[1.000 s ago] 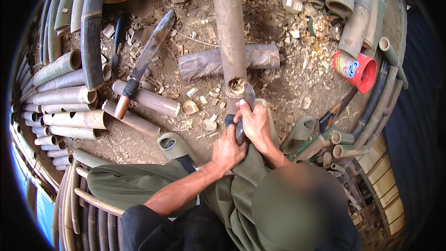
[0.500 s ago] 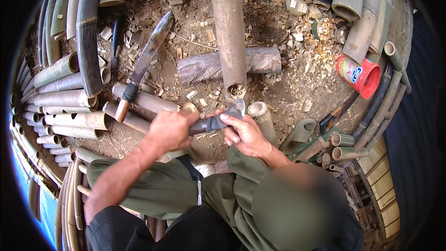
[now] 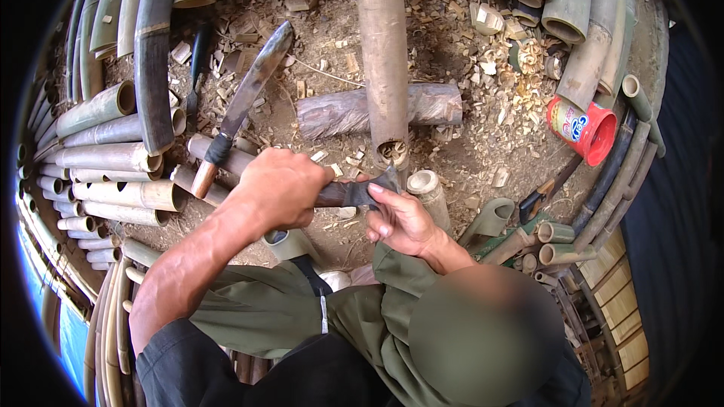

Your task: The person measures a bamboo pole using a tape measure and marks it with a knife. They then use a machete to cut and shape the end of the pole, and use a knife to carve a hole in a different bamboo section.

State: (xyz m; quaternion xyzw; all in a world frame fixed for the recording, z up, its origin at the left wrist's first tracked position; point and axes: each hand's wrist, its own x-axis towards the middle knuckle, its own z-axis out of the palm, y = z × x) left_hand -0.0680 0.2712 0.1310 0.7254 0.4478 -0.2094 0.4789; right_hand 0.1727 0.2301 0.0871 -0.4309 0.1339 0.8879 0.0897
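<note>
My left hand is closed round the dark handle of a short-bladed knife. My right hand also grips the knife, its thumb pressed on the dark wrapped part near the blade and its fingers curled below. The blade's tip is at the near open end of a bamboo tube; whether it touches cannot be told. The tube lies pointing away from me, resting across a wooden log. Pale shavings show inside the tube's opening.
A machete lies left of the log. Cut bamboo pieces are stacked at left, with more tubes at the back. A red container lies on its side at right. A short bamboo piece stands beside my right hand. Wood chips litter the ground.
My left hand has moved upward in the picture with the knife handle, and the blade has turned, its face now darker. The whole scene has shifted slightly right and down.
</note>
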